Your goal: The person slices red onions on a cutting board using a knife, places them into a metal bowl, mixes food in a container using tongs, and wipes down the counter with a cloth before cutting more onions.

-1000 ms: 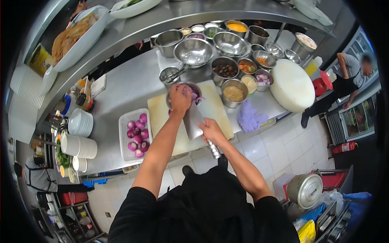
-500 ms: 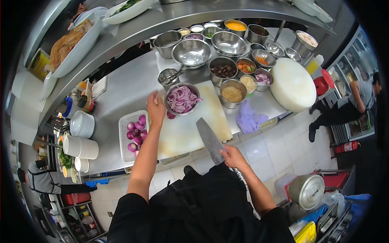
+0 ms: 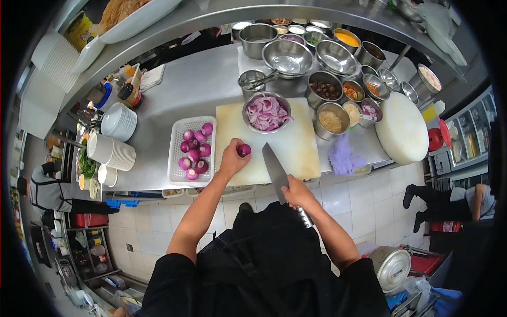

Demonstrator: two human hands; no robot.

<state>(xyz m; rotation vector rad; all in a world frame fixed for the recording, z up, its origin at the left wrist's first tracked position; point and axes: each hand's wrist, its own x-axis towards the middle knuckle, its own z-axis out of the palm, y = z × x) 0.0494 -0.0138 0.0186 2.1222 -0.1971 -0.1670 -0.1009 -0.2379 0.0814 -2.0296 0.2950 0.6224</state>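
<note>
My left hand point(image 3: 232, 160) has its fingers closed around a red onion point(image 3: 243, 150) on the white cutting board point(image 3: 301, 153). In my right hand point(image 3: 299, 193) is a broad-bladed kitchen knife point(image 3: 274, 169), its tip pointing away from me over the board's front half. A steel bowl point(image 3: 246, 117) of sliced red onion point(image 3: 268, 112) stands at the back of the board. Left of the board is a white perforated basket point(image 3: 174, 153) with several peeled red onions point(image 3: 194, 155).
Several steel containers stand behind and right of the board, one with mushrooms point(image 3: 325, 90), another with pale shreds point(image 3: 330, 121). A purple cloth point(image 3: 346, 156) and a thick round white block point(image 3: 398, 129) lie right. White bowls point(image 3: 119, 121) are stacked left. A shelf point(image 3: 274, 11) spans above.
My left hand has come from beside the bowl down onto the board and now grips an onion. The knife stays in my right hand. The view has shifted.
</note>
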